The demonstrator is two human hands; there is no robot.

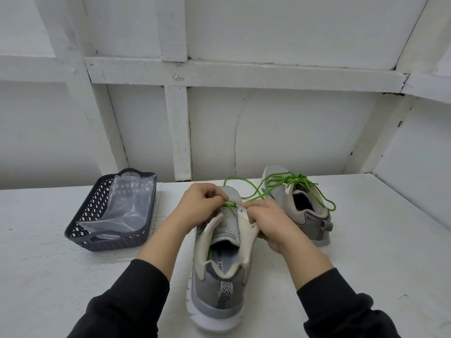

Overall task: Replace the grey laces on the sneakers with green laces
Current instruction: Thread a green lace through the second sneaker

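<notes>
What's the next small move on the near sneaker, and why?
Probably draw the green lace through the lowest eyelets and even out its ends. The left hand pinches it at the toe end of the near sneaker, the right hand holds the eyelet flap open, and the eyelets above look empty. The far sneaker is already laced in green.

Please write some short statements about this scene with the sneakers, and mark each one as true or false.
1. The left hand and the right hand are both at the near sneaker. True.
2. The basket stands on the person's right. False: it stands on the left.
3. Green lace lies over the far sneaker. True.
4. The near sneaker is fully laced. False: green lace shows only at its toe end, and the tongue is bare.
</notes>
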